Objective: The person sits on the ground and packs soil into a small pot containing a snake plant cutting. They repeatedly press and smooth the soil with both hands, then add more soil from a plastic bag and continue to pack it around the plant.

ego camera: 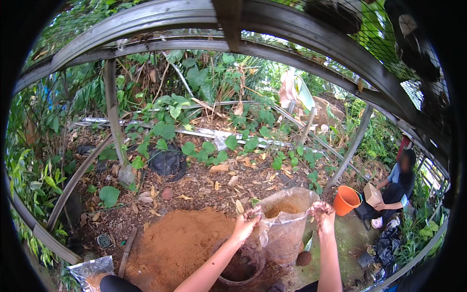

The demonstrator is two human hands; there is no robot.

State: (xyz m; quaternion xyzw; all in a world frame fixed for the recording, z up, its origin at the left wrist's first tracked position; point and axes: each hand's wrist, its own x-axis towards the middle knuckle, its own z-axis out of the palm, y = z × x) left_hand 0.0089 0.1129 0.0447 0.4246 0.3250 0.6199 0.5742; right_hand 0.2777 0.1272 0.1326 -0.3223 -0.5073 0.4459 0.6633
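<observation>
A large clear plastic bag [286, 237] stands upright before me with its mouth spread wide. Reddish-brown loose material [282, 209], like soil or coir, shows inside it. My left hand [249, 222], smeared with dirt, pinches the left side of the bag's rim. On the opposite side, my soil-covered right hand [322, 213] grips the rim. A round, dirt-stained tub [259, 268] with a dark inside sits under my left forearm, close beside the bag. Left of the tub spreads a heap of orange-brown soil [182, 242]. A small round brown object [304, 258] lies by the bag's base.
An orange bucket [343, 201] stands to the right. Beyond it sits a person [397, 186] holding a cardboard box [373, 195], near black plastic bags [388, 242]. A wooden stick [127, 252] and a soil-filled plastic bag [95, 272] lie lower left. Wooden posts [115, 113] and beams surround me.
</observation>
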